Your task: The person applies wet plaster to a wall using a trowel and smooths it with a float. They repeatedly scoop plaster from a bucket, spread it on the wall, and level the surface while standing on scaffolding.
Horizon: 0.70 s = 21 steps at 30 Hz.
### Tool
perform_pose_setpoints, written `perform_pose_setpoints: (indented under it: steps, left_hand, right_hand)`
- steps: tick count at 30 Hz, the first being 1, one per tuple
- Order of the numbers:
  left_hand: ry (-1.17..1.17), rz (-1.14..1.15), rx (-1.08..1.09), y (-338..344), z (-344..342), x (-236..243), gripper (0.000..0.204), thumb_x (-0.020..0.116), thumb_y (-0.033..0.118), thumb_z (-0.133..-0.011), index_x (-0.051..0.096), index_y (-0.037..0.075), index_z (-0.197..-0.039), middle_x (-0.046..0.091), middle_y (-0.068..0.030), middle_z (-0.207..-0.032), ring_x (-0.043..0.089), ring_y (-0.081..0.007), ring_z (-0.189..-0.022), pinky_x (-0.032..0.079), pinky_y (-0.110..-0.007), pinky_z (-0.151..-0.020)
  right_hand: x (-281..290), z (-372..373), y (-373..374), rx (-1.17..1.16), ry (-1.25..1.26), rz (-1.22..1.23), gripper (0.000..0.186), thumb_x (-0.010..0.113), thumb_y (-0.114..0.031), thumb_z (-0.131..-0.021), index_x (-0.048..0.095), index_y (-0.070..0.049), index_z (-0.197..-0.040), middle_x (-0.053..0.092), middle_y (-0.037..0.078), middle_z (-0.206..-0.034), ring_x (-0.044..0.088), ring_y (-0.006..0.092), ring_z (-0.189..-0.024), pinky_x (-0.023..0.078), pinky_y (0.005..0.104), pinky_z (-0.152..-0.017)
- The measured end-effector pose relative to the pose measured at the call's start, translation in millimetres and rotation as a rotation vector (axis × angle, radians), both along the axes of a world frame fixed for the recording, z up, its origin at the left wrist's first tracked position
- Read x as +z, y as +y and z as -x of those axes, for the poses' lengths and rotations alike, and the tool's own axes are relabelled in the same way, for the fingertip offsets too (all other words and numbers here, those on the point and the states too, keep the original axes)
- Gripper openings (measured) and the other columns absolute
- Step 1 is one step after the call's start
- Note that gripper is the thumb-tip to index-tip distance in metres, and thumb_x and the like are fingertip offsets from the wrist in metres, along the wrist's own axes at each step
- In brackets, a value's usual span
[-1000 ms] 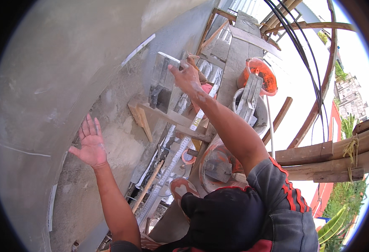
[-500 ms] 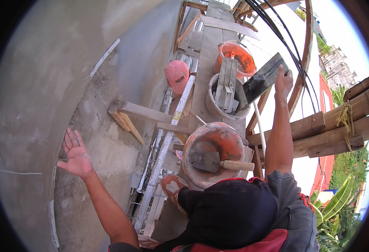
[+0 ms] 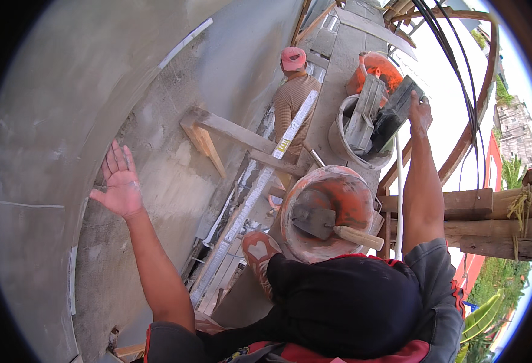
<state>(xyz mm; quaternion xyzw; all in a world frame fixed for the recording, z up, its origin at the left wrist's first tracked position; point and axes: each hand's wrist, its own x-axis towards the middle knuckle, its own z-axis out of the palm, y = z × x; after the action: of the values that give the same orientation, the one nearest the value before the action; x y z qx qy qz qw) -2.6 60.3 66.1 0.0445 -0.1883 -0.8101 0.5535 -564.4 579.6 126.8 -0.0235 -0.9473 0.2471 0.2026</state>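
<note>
The right hand (image 3: 420, 115) grips a dark float (image 3: 393, 120) at its right edge, fingers bent against the board and pressed close to it; how the thumb sits cannot be told. The float lies just left of these fingers, tilted, its near end down inside the grey bucket (image 3: 342, 143), beside a pale grey float (image 3: 366, 112) that leans in the same bucket. Whether the two floats touch is unclear.

The left hand (image 3: 122, 190) is bare and well apart from the float, palm up, its fingers slightly spread and the thumb out to the left. It is near the plastered wall (image 3: 42, 151); contact with it cannot be told.

Beyond the grey bucket stands an orange bucket (image 3: 392, 74). Nearer, a stained bucket (image 3: 354, 199) holds a trowel (image 3: 313, 221), its wooden handle pointing right over the rim. Between the left hand and the stained bucket runs a long pale bar (image 3: 242, 219), crossing a wooden brace (image 3: 233, 131). Farther off, a co-worker (image 3: 295, 100) in a pink cap faces away.
</note>
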Motion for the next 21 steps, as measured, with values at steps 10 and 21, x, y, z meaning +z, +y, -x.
perform_pose_setpoints:
  steps: [10,21]
  left_hand:
    - [-0.057,0.001,0.037,9.6,8.9,11.0,0.115,0.037,0.087,-0.094,0.025,-0.001,-0.166,0.015,-0.0177,-0.179,0.012,-0.0356,-0.166,0.007,-0.060,-0.135]
    - [0.074,-0.011,-0.040,1.1,-1.7,-3.6,0.114,0.039,0.087,-0.094,0.025,0.000,-0.167,0.013,-0.0153,-0.180,0.012,-0.0364,-0.166,0.007,-0.061,-0.134]
  right_hand:
    - [-19.3,8.4,24.4,0.090,-0.436,0.267,0.083,0.071,-0.055,-0.096,0.054,0.009,-0.148,0.075,0.023,-0.112,0.075,0.0339,-0.101,0.059,0.0466,-0.090]
    - [2.5,-116.5,-37.1,0.433,-0.083,-0.021,0.038,0.077,-0.039,-0.098,0.073,-0.004,-0.112,0.076,0.014,-0.095,0.074,0.0277,-0.090,0.056,0.0458,-0.083]
